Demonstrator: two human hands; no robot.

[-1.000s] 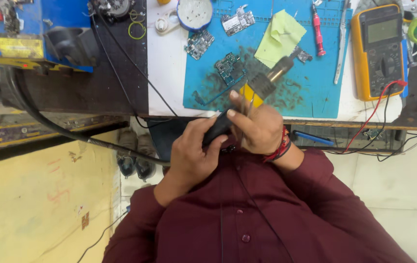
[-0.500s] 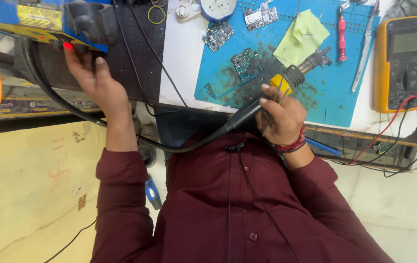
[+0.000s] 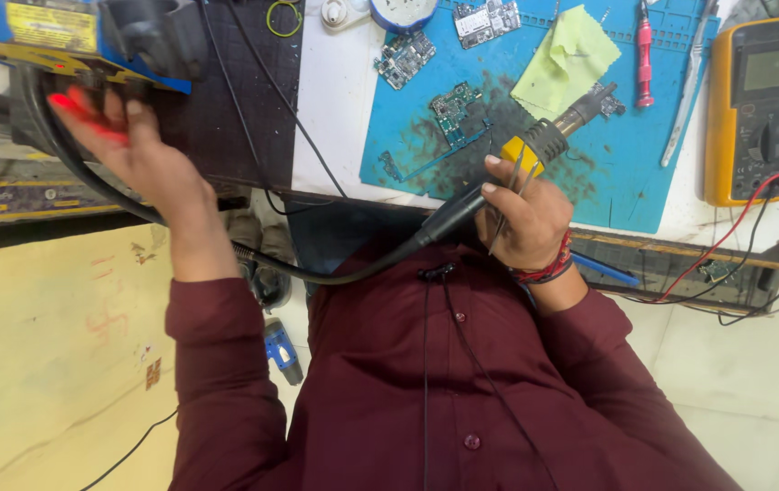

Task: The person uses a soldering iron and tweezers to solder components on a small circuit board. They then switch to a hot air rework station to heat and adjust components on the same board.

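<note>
right hand [image 3: 528,216] gripping hot-air wand [image 3: 535,145], tweezers [image 3: 509,195]

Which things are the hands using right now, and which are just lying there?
In use:
- hot-air tool and tweezers, in the right hand
- blue station box, touched by the left hand

Lying about:
- yellow meter
- yellow cloth
- pink screwdriver
- circuit boards
</note>
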